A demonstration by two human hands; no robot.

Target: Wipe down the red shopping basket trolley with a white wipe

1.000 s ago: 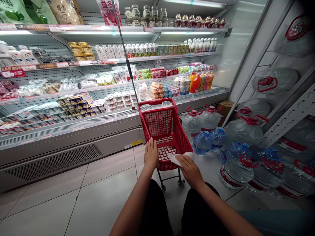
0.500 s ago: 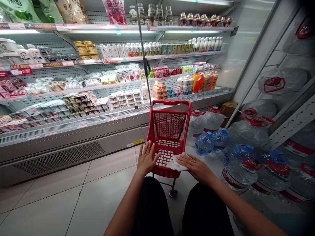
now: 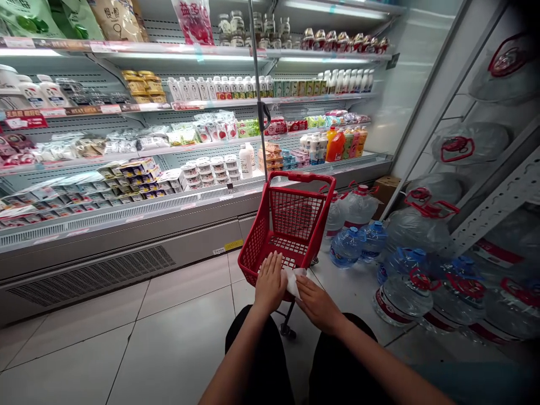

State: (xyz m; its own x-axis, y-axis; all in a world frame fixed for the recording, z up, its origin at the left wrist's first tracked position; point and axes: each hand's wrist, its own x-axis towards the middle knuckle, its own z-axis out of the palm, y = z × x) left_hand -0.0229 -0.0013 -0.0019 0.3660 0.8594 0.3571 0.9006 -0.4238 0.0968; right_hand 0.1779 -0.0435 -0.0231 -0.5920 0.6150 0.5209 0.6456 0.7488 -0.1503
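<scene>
A small red plastic shopping cart (image 3: 295,211) stands in front of my knees, turned slightly, its basket open at the top. My left hand (image 3: 270,281) lies over the near left part of the basket's rim, fingers stretched out and holding nothing. My right hand (image 3: 314,298) is at the near right corner with a crumpled white cloth or tissue (image 3: 293,282) under its fingertips. The cloth lies between both hands, against the near rim. Part of the near rim is hidden by the hands.
Behind the cart runs an open refrigerated case (image 3: 202,225) with bottles, cups and packs on its shelves. To the right, large water bottles (image 3: 403,298) stand on the floor beside a metal rack (image 3: 498,202). A cardboard box (image 3: 386,191) sits behind them.
The cart has turned, its near end swinging left. My left hand has shifted right, and my right hand has moved left with the cloth, so the hands are closer together.
</scene>
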